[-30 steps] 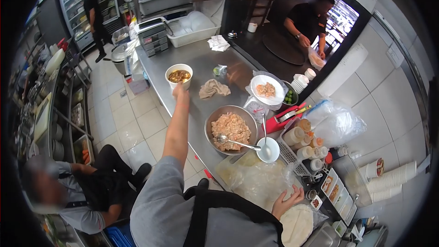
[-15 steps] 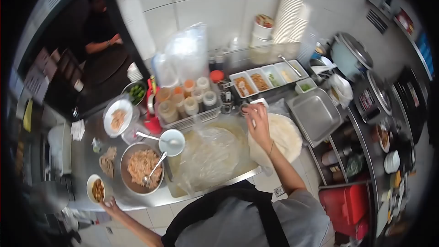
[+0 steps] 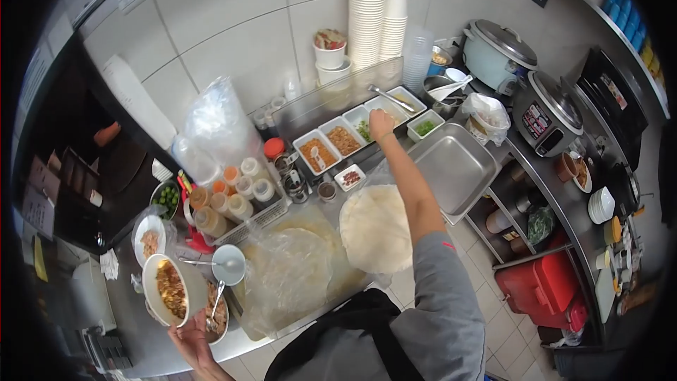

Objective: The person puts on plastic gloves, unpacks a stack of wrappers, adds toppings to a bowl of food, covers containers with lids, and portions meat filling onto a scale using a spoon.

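Observation:
My left hand (image 3: pixel 192 344) grips a white bowl (image 3: pixel 151 279) from below and tilts it, so the brown mixed food (image 3: pixel 171 289) inside shows. Part of the metal bowl of pinkish filling (image 3: pixel 220 314) is hidden behind it. My right hand (image 3: pixel 381 123) reaches over the row of white topping containers, at the one with chopped greens (image 3: pixel 363 130). Its fingers are bunched together, and whatever they pinch is hidden. Orange crumbs (image 3: pixel 316 154) and brown bits (image 3: pixel 343 140) fill the neighbouring containers. A small white dish of reddish bits (image 3: pixel 350 178) sits in front.
Pale round dough sheets (image 3: pixel 376 229) lie under my right forearm. Plastic film (image 3: pixel 289 261) covers a tray (image 3: pixel 250 324) in front of me. Squeeze bottles (image 3: pixel 233 201) crowd a basket at left. A metal pan (image 3: pixel 458 169), rice cookers (image 3: pixel 499 56) and stacked cups (image 3: pixel 367 21) stand farther right.
My right hand has moved from the small jar and dish to the chopped greens container farther back. My left hand has brought the white bowl closer, over the filling bowl. The view has shifted right.

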The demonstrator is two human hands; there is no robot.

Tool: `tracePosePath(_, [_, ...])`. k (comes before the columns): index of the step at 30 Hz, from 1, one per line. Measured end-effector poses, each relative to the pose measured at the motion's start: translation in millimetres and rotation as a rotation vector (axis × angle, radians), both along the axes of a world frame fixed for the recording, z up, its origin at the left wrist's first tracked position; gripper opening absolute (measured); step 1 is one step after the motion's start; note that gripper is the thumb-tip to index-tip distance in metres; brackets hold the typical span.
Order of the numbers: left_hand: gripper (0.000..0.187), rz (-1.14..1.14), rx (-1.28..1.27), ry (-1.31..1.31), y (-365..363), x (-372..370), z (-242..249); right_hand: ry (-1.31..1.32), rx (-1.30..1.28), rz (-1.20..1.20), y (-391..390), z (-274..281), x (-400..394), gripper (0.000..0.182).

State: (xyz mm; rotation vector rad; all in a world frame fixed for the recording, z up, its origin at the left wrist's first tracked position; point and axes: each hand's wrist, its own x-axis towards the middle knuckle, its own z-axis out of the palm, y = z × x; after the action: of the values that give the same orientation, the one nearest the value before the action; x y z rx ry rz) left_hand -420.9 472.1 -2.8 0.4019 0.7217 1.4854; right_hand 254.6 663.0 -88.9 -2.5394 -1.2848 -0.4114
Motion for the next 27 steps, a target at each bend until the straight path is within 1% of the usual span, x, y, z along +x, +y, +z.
tracePosePath(1, [0.049, -0.056, -0.042, -0.036, 3, 20, 3, -0.003, 0.048, -0.03, 4, -1, 10, 0.015])
tracePosePath(4, [0.052, -0.183, -0.115, -0.005, 8, 82, 13, -0.169, -0.031, -0.019, -4, -3, 47, 0.016])
tracePosePath(5, [0.054, -0.249, -0.115, 0.003, 9, 104, 19, -0.186, -0.086, 0.005, -6, -5, 57, 0.017])
tracePosePath(6, [0.056, -0.254, -0.191, -0.029, 11, 122, 19, -0.205, -0.14, 0.03, -7, -5, 68, 0.017])
tracePosePath(8, [0.055, -0.385, -0.238, -0.013, 21, 147, 13, -0.239, -0.254, 0.08, -11, -10, 86, 0.018])
tracePosePath(9, [0.054, -0.398, -0.235, 0.014, 21, 169, 20, -0.297, -0.231, 0.112, -9, -17, 93, 0.018])
tracePosePath(11, [0.053, -0.476, -0.257, 0.05, 31, 196, 19, -0.336, -0.27, 0.183, -7, -20, 103, 0.018])
tracePosePath(15, [0.049, -0.593, -0.25, 0.087, 53, 253, 25, -0.372, -0.332, 0.266, -1, -13, 112, 0.019])
tracePosePath(18, [0.049, -0.663, -0.235, 0.081, 80, 291, 18, -0.365, -0.299, 0.27, 1, -12, 115, 0.018])
tracePosePath(21, [0.047, -0.704, -0.215, 0.076, 106, 331, 12, -0.331, -0.177, 0.283, -6, -17, 115, 0.017])
tracePosePath(24, [0.042, -0.727, -0.217, 0.083, 126, 370, 6, -0.203, -0.158, 0.236, -10, -19, 108, 0.015])
tracePosePath(27, [0.039, -0.734, -0.222, 0.112, 139, 405, 3, -0.003, -0.172, 0.183, -13, -16, 107, 0.013])
